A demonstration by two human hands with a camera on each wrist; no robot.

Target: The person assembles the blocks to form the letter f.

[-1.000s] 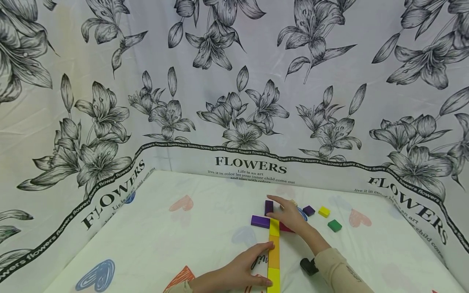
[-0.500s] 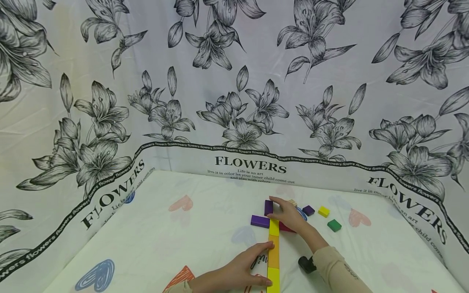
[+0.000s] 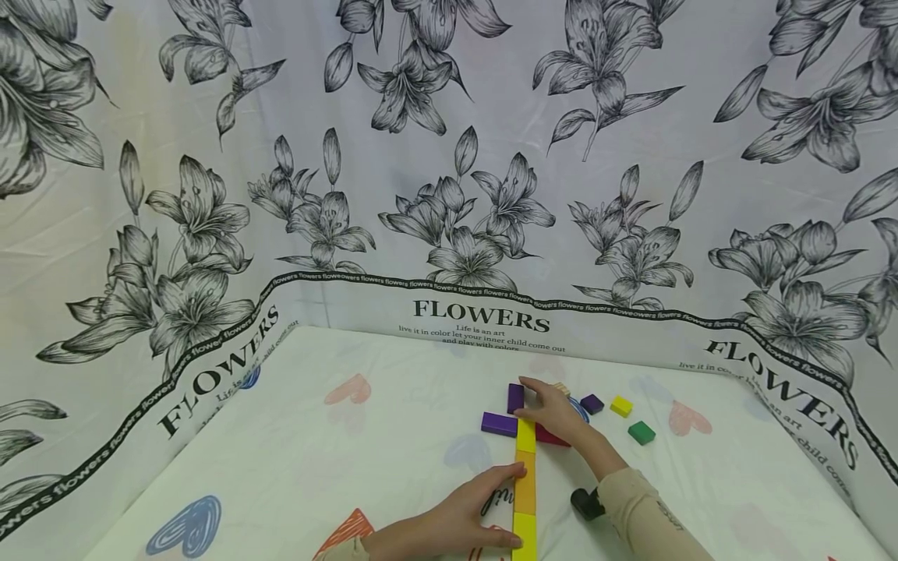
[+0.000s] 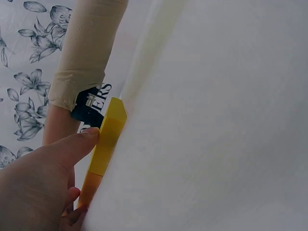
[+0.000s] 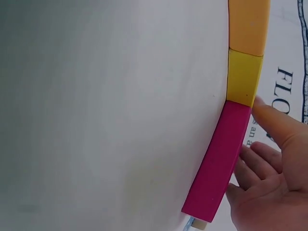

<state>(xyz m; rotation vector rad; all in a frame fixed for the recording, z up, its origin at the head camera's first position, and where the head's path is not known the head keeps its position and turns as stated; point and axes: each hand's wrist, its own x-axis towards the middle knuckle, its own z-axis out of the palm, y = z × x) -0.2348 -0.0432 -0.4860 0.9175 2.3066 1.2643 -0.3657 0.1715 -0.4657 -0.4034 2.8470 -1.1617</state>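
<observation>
Hands: left point(image 3: 456, 514) spread against yellow and orange blocks point(image 3: 524, 536) point(image 3: 527, 489), right point(image 3: 557, 413) (grip unclear) at purple block point(image 3: 515, 398)

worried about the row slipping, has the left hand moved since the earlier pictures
No: in the head view, the left hand sits as before relative to the printed red shape beside it.

On my feed, a row of blocks point(image 3: 524, 483) runs away along the table point(image 3: 351, 452), the left hand point(image 3: 459, 510) at its left side. By its far end I see a side block point(image 3: 498, 423) left, an opposite block point(image 3: 553, 439) right, and a farthest block point(image 3: 515, 397) beyond, left of the right hand point(image 3: 560, 413). Three loose blocks point(image 3: 620, 406) lie farther right, before the curtain point(image 3: 449, 241).
</observation>
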